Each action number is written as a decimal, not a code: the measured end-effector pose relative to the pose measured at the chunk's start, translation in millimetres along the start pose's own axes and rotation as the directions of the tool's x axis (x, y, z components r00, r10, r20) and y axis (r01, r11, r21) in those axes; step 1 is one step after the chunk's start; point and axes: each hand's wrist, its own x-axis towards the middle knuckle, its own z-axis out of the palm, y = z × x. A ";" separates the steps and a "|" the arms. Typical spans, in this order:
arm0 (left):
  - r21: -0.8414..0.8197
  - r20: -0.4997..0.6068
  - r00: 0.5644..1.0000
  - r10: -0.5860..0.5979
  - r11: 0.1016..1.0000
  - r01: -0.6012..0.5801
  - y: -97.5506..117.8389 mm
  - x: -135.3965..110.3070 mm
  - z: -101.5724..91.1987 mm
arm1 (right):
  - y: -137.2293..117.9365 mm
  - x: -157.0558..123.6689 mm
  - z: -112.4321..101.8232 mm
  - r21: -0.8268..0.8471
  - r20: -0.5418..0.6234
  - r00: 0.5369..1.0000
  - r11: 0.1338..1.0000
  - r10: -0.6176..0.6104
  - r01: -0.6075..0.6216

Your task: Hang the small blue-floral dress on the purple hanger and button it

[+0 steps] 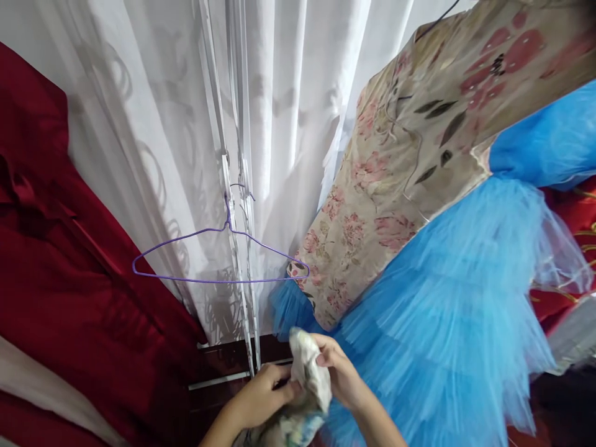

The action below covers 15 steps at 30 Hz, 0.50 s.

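Observation:
Bunched between my two hands at the lower middle is a whitish garment (309, 369) with green and blue patches. Its exact kind is hidden by the folds and some blur. My left hand (267, 392) pinches its left side between thumb and fingers. Higher up, my right hand (336, 366) grips its right edge. In front of both hands, apart from them, a bare purple wire hanger (200, 280) hangs from a white metal rack (237, 248).
A dark red garment (84, 279) hangs at the left. On the right hang a beige floral dress (372, 180) and a blue layered tulle dress (447, 298), close to my right arm. White curtains (288, 93) cover the back. Red and gold cloth (554, 310) shows at far right.

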 end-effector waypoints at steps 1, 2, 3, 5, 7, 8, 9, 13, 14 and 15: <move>0.059 -0.007 1.000 0.010 0.998 -0.009 -3.8 -0.1 -3.2 | -9.6 0.0 -7.8 -0.001 0.093 0.995 0.999 0.034 -0.034; 0.112 -0.047 0.999 0.027 0.993 -0.022 -7.2 -0.2 -7.6 | -20.2 0.4 -15.3 -0.008 0.181 0.981 0.998 0.067 -0.067; 0.155 -0.110 0.993 0.048 0.987 -0.031 -9.7 -0.5 -13.2 | -31.6 1.6 -22.2 -0.033 0.251 0.964 0.996 0.089 -0.083; 0.188 -0.212 0.974 0.081 0.981 -0.040 -10.2 -3.0 -26.1 | -54.9 6.7 -34.2 -0.117 0.317 0.945 0.992 0.083 -0.048; 0.095 -0.188 0.978 0.087 0.993 -0.070 -2.9 -9.2 -39.7 | -77.4 17.4 -44.6 -0.153 0.265 0.964 0.987 0.000 0.042; 0.005 -0.120 0.989 0.084 0.996 -0.084 3.5 -13.5 -46.2 | -88.2 25.4 -49.6 -0.151 0.206 0.976 0.984 -0.064 0.097; -0.085 -0.042 0.995 0.086 0.992 -0.089 11.1 -18.2 -52.7 | -98.9 35.4 -54.5 -0.139 0.134 0.981 0.978 -0.138 0.156; 0.033 -0.007 0.996 0.091 0.995 -0.091 41.8 -32.7 -80.5 | -144.2 92.8 -68.7 -0.067 -0.108 0.935 0.941 -0.338 0.332; 0.156 -0.083 0.991 0.101 0.984 -0.087 47.7 -34.2 -88.8 | -156.2 110.3 -68.5 -0.064 -0.128 0.929 0.937 -0.348 0.343; 0.267 -0.158 0.980 0.125 0.961 -0.079 52.9 -35.2 -97.6 | -167.6 128.2 -65.8 -0.054 -0.145 0.914 0.926 -0.378 0.374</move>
